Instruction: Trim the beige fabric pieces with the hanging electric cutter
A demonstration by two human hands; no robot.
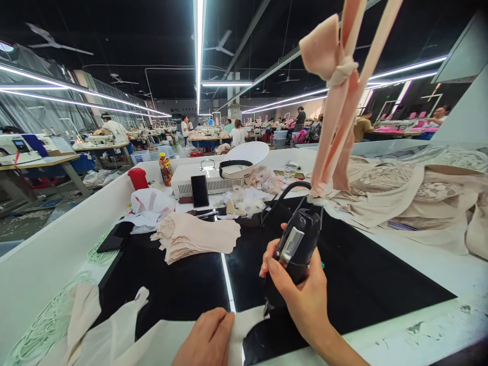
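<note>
My right hand [308, 300] is wrapped round a black handheld electric fabric cutter [303, 236], held upright above the black tabletop. Knotted peach cloth strips [333, 122] run up from the cutter's top. The lower tip of the cutter meets the edge of a pale fabric piece [249, 321]. On that same fabric, my left hand [208, 338] rests left of the cutter, fingers curled together and pressing on the cloth. A stack of light peach fabric pieces [198, 235] lies beyond my hands.
Piled lace and beige cloth [404, 190] covers the right side. Pale green cords [49, 320] lie along the left edge. At the back are a white box [190, 180], a phone [200, 191] and a bottle [165, 170]. People work at sewing tables farther off.
</note>
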